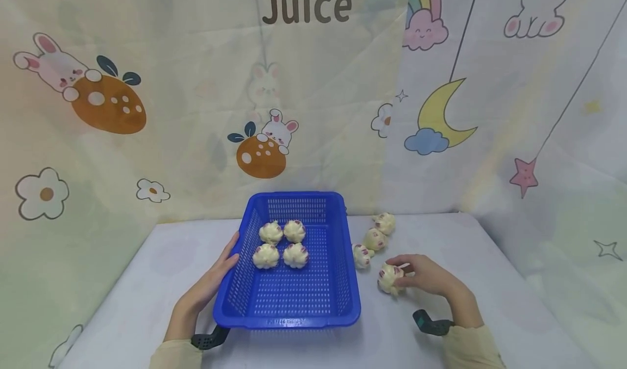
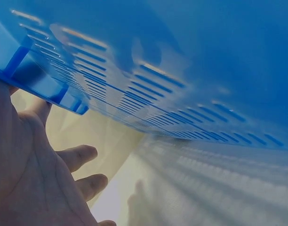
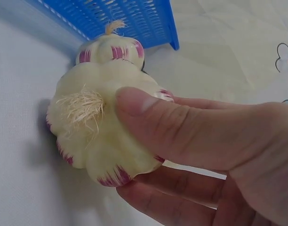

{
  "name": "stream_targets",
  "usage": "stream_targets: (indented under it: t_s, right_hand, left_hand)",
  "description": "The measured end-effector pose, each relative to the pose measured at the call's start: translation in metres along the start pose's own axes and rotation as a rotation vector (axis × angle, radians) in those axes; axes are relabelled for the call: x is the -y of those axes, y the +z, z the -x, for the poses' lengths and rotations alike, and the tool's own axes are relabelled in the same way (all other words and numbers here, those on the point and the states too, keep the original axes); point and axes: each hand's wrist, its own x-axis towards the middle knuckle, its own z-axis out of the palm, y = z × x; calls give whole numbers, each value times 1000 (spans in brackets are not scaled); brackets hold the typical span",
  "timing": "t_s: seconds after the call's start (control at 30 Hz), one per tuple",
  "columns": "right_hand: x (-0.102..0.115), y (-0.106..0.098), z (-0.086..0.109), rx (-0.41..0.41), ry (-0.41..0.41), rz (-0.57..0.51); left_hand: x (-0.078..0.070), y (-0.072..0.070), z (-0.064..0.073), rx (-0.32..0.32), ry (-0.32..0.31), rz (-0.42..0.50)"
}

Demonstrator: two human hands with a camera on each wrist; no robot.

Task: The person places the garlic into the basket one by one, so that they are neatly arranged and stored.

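A blue plastic basket (image 1: 306, 322) with slotted walls stands on the white table. Several garlic bulbs (image 1: 296, 255), cream with purple streaks, lie grouped in its back left part. My left hand (image 1: 208, 284) rests against the basket's left rim; in the left wrist view its lower fingers (image 2: 78, 157) extend loosely beneath the rim. To the right of the basket, my right hand (image 1: 426, 274) pinches a garlic bulb (image 3: 97, 127) between thumb and fingers. Its root tuft faces the right wrist camera, close over the table.
Three more garlic bulbs (image 1: 375, 239) form a slanting row on the table (image 1: 421, 336), along the basket's right side. A cloth backdrop (image 1: 323, 86) with printed cartoons closes off the back and both sides.
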Motion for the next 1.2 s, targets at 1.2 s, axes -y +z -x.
stream_targets:
  t_s: [1.2]
  right_hand:
    - [59, -7, 15, -317, -219, -15]
  left_hand:
    - [-6, 4, 3, -24, -21, 6]
